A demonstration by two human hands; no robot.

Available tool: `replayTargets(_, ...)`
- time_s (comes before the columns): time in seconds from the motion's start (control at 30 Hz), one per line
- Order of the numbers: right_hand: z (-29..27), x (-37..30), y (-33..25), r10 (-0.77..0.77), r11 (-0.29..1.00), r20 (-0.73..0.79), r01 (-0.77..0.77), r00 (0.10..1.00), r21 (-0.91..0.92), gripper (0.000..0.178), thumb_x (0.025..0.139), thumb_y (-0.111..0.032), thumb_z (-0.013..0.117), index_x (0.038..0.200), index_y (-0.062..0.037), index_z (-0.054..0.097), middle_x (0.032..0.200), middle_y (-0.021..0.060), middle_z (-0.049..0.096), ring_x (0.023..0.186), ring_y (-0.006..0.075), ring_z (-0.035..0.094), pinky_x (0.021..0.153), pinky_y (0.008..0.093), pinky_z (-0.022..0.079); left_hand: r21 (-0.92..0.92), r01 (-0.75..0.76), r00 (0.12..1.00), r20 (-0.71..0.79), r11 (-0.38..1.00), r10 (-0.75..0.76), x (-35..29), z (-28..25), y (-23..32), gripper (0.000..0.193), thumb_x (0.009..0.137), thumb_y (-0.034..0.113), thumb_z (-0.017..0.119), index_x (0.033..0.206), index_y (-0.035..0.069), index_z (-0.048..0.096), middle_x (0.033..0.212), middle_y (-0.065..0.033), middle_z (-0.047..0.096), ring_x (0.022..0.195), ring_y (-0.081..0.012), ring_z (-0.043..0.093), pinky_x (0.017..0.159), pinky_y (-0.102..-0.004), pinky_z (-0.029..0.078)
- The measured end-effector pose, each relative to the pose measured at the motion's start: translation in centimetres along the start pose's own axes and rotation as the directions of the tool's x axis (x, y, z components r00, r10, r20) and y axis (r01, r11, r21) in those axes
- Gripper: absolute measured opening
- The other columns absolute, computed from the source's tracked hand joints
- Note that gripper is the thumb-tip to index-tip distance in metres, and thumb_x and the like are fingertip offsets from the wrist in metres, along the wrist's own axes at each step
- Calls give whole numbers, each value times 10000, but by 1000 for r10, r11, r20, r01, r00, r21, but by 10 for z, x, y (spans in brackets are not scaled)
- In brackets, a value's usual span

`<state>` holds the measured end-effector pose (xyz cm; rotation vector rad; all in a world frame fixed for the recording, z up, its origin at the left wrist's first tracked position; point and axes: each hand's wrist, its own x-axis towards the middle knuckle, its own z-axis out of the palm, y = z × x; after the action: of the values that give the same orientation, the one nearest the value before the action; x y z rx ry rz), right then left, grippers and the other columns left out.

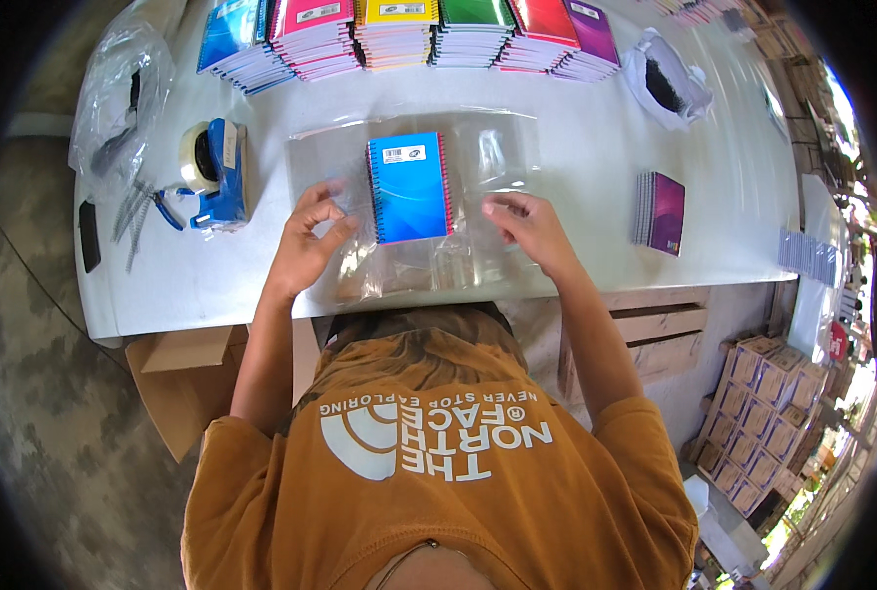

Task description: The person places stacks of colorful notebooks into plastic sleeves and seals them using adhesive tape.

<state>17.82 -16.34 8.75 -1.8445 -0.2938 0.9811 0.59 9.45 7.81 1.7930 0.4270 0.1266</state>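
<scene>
A blue spiral notebook (411, 189) with a white label lies in front of me, with red-edged binding showing along its right side. Under it is a clear plastic sheet or bag (502, 157), wrinkled and spread wider than the notebook. My left hand (311, 241) is just left of the notebook over the plastic, its thumb and fingers curved and apart. On the other side, my right hand (532, 231) is beside the notebook with fingers bent and a gap between the tips. Neither hand visibly grips the notebook; whether fingertips touch the plastic is unclear.
Several stacks of coloured notebooks (394, 41) line the far side of the table. To the left are a blue tape dispenser (224, 177), pliers (168, 209), loose wire coils and a clear bag (114, 108). A purple notebook (665, 214) and a white bag (689, 84) lie right.
</scene>
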Motion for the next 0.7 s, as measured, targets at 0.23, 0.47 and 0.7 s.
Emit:
replayTargets(0.23, 27, 37, 0, -486, 872, 33, 483, 873, 77, 196, 795, -158, 640, 753, 29, 599, 1290, 285, 436, 1308, 250, 310, 956, 333, 334, 26, -145, 987, -68, 989, 146, 12, 39, 12, 144, 798, 134, 647, 717, 66, 550, 1462, -222, 240, 1378, -360, 172, 1072, -475, 190)
replayTargets(0.47, 94, 41, 23, -610, 722, -117, 611, 783, 324, 119, 821, -38, 512, 718, -11, 458, 1462, 235, 212, 1405, 317, 12, 1096, 422, 83, 684, -171, 982, 65, 709, 175, 13, 87, 7, 255, 833, 174, 554, 1029, 18, 508, 1476, -222, 177, 1394, -330, 112, 1072, -597, 46)
replayTargets(0.7, 95, 40, 13, -699, 678, 33, 677, 714, -288, 159, 821, -135, 540, 759, 10, 563, 1444, 261, 229, 1383, 408, 66, 1078, 548, 44, 30, 33, 980, 194, 999, -38, 19, 69, 16, 820, 831, 351, 370, 1437, 111, -128, 1520, -169, 8, 1410, -278, -17, 1083, -478, -128)
